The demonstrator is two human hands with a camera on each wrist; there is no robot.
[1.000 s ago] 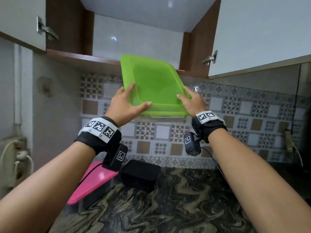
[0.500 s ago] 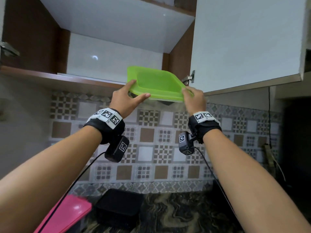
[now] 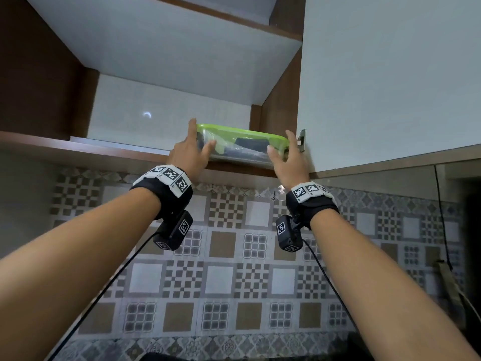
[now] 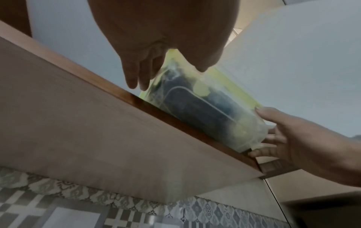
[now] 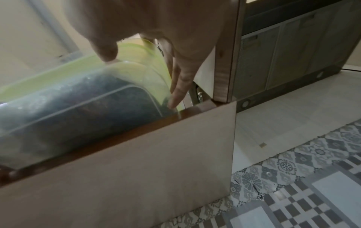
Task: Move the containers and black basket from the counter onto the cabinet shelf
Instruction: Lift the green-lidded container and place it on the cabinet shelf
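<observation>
A clear container with a green lid (image 3: 242, 147) sits level on the brown cabinet shelf (image 3: 104, 152), at its right end beside the cabinet wall. Dark contents show through its sides (image 4: 205, 111) (image 5: 78, 100). My left hand (image 3: 197, 142) touches its left end with straight fingers and the thumb on the front wall. My right hand (image 3: 281, 147) touches the right end, with its thumb on the lid's edge and a straight finger (image 5: 175, 95) along the side. Neither hand curls round it. The left wrist view shows my left hand (image 4: 166, 67) above and my right hand (image 4: 273, 134) at the far end.
The open white cabinet door (image 3: 377, 87) hangs just right of my right hand, with its metal hinge (image 3: 301, 142) close to my fingers. Bare shelf stretches left of the container. Patterned tiles (image 3: 234, 269) cover the wall below. A dark object (image 3: 161, 357) peeks in at the bottom edge.
The container rose from a tilt in front of the cabinet and now sits level on the shelf. My fingers have loosened from their hold. The view tilted up, and the counter dropped out of sight.
</observation>
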